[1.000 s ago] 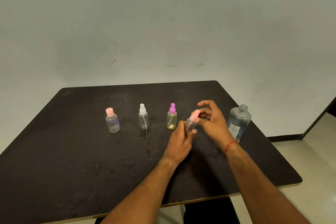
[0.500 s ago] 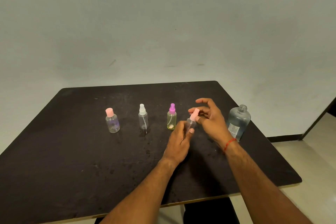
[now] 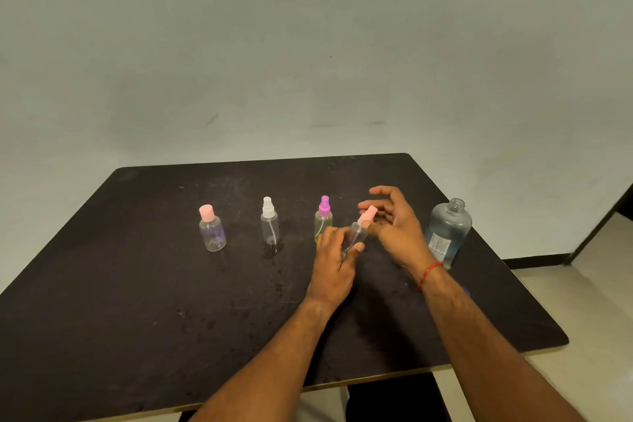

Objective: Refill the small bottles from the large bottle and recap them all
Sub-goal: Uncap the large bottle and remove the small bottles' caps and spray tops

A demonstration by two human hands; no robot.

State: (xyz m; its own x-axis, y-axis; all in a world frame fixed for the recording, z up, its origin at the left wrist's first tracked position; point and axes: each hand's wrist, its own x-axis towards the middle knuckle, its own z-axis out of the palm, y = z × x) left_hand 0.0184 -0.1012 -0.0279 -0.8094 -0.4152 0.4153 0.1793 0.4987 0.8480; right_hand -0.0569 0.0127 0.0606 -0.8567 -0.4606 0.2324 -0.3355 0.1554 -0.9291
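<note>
My left hand (image 3: 334,259) grips a small clear spray bottle (image 3: 358,233), tilted to the right above the table. My right hand (image 3: 394,223) pinches its pink spray cap (image 3: 369,212) between thumb and fingers. The large clear bottle (image 3: 447,231) with a white label stands uncapped just right of my right hand. On the table stand three capped small bottles: a pink-capped one (image 3: 212,228), a white-capped sprayer (image 3: 270,221) and a purple-capped sprayer (image 3: 323,216) partly hidden by my left hand.
The black table (image 3: 137,301) has wet spots near its middle. Its right edge lies close to the large bottle, with pale floor (image 3: 582,284) beyond. A plain wall rises behind the table.
Both hands stay on the small bottle. My right hand's fingers have shifted round the pink cap, and the bottle has moved slightly left and up.
</note>
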